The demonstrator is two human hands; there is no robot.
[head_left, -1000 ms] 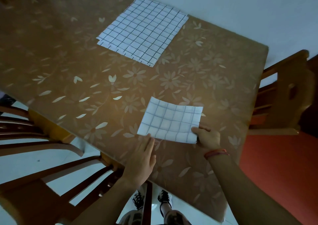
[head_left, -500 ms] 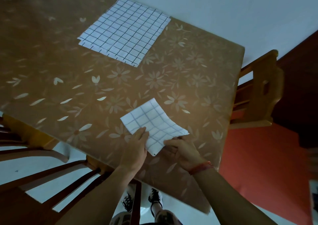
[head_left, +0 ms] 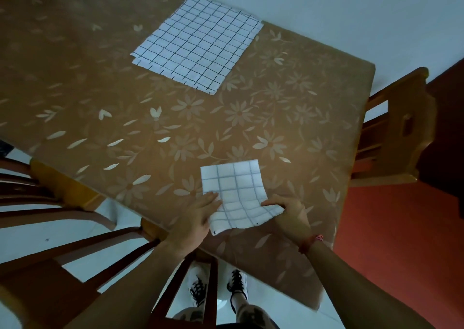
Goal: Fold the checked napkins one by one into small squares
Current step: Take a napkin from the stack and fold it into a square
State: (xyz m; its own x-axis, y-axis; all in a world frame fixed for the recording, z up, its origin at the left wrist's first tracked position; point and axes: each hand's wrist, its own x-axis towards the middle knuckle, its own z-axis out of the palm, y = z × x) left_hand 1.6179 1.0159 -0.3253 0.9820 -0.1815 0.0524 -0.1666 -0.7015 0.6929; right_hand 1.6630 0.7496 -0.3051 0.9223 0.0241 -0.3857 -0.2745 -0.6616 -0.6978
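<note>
White checked napkin point(head_left: 236, 190) on the tabletop point(head_left: 226, 127): our left hand point(head_left: 194, 218) lies straight-fingered on it, fingers point(head_left: 272, 202) of our right hand point(head_left: 291, 214) pinch its corner.

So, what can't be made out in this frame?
Head view:
Sheet count in the far napkin stack: the sheets overlap.
Thumb of the left hand: under the near napkin.
Fingers of the right hand: under that napkin's lifted corner.
Far-left end of the table: cut off by the frame edge, dim.
</note>
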